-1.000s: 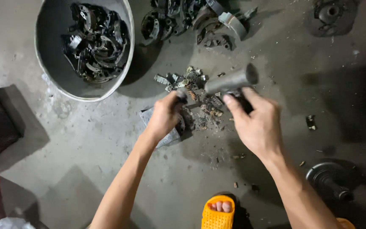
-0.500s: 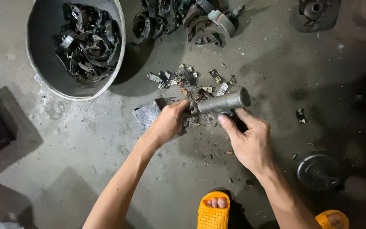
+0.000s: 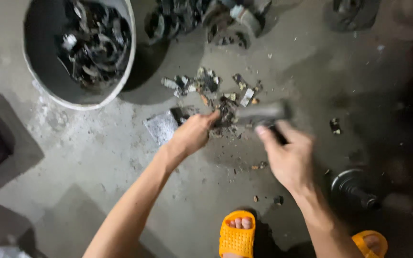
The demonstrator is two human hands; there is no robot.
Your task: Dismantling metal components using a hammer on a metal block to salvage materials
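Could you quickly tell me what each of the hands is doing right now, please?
Left hand: closed on a small dark broken metal piece on the floor.
Right hand: closed around the handle of a grey metal hammer, blurred.

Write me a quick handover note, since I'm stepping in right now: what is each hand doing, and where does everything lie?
Left hand: pinching a small dark part on the concrete floor.
Right hand: gripping a hammer, blurred, head at the part.
Done: broken fragments scattered beyond the hands; bucket upper left holds dark scrap.
Left: pile of similar parts at top edge, apparently unbroken.
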